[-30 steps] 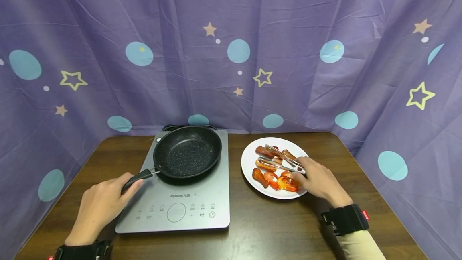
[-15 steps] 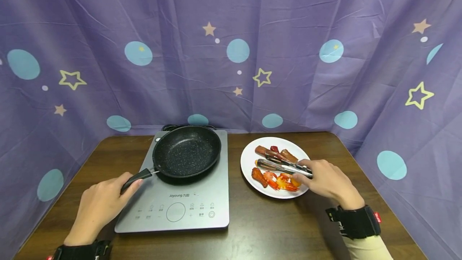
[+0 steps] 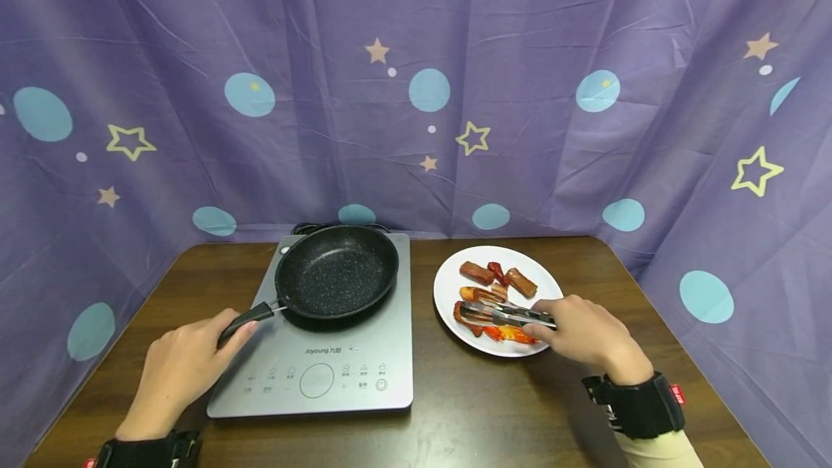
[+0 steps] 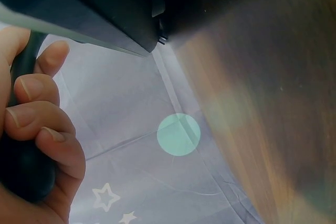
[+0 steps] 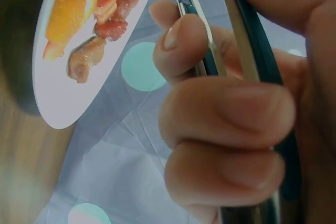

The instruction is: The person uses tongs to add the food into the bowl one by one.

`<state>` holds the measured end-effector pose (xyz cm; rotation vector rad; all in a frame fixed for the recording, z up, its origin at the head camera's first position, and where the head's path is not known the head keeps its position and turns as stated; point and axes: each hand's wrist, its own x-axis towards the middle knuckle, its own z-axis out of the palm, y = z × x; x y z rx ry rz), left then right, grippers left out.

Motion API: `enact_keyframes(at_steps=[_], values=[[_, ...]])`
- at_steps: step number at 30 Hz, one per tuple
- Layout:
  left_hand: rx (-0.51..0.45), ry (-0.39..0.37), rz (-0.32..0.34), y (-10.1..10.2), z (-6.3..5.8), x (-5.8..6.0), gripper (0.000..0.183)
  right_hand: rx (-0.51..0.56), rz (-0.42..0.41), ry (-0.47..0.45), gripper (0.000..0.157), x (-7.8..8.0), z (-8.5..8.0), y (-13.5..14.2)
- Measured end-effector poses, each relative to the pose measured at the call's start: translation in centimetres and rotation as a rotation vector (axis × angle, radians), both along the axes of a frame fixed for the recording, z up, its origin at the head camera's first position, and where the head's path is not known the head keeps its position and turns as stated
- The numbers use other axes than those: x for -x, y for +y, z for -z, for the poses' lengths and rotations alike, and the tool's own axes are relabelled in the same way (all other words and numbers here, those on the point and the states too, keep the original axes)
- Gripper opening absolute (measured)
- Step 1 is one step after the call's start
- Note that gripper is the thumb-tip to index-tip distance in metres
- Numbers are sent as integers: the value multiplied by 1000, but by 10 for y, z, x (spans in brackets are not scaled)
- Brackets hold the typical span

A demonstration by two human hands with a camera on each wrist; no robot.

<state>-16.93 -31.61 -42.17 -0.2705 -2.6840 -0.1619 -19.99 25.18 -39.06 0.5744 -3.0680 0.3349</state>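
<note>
Tongs (image 3: 500,317): over the plate (image 3: 447,295), toward its near rim; probably light, springy, slick; hold mid-arm.
Right hand (image 3: 588,331): fingers curled round tongs.
Frying pan (image 3: 338,273): on cooker (image 3: 393,338), toward worktop's (image 3: 474,410) far edge; probably stiff, heavier; hold by handle.
Left hand (image 3: 188,360): fingers wrapped round handle.
Cooker marking: "Joyoung 九阳"; smaller labels illegible.

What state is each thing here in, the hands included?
Left hand: gripping the pan handle
Right hand: holding the tongs
Tongs: over the food; whether pinching any, unclear
Frying pan: upright on the cooktop, uncovered
Cooktop: lying flat; on or off, cannot tell
Plate: right side up, bearing food
Food: several pieces, partly hidden by the tongs
Curtain: hanging, creased
Wristbands: fastened round both wrists
</note>
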Motion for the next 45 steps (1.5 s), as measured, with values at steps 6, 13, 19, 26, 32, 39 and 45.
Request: enact_keyframes(at_steps=[6,13,19,26,32,39,45], values=[[1,-2,-3,-1,3,1,31,-17,-43,26,39,3,8,-5],[1,-15,-5,-1,3,1,31,-4,-62,52,29,5,13,-8],[-3,1,6,0,0,-1,30,-18,-68,94,30,7,17,-10],[-3,2,2,0,0,0,31,-31,-80,133,34,8,20,-13],[-1,14,6,0,1,0,30,-27,-103,156,33,10,23,-14],[-2,14,5,0,1,0,31,-10,-96,145,31,13,27,-15],[-1,4,3,1,0,-1,32,-15,-88,147,30,16,31,-11]])
